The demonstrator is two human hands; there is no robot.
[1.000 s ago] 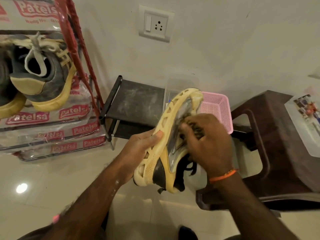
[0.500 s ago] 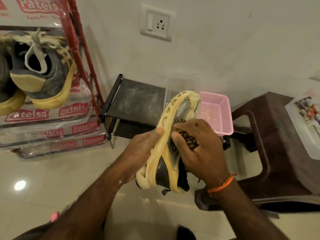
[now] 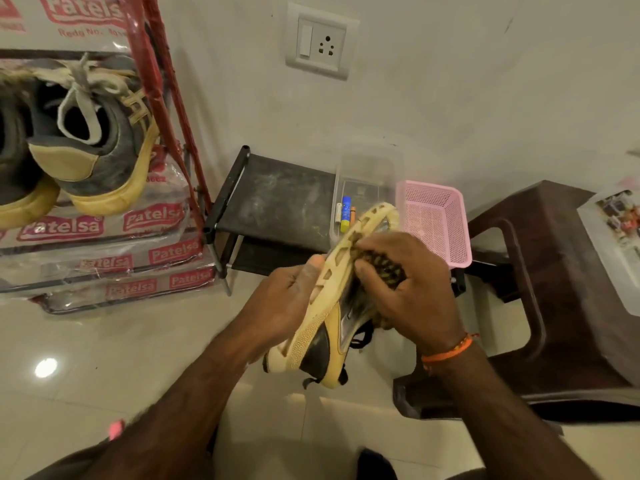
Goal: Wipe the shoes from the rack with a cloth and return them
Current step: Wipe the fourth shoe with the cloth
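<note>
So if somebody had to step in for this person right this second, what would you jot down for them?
Left hand: grips the yellow-soled shoe by its sole, holding it up on its side.
Right hand: holds the patterned cloth bunched against the shoe's side near the toe.
Rack: on the left, with a grey pair of shoes on its shelf.
Done: this shoe is off the rack and its wiping is under way.
Left: finish wiping and put it back on the rack. Whether the grey pair has been wiped cannot be told.
</note>
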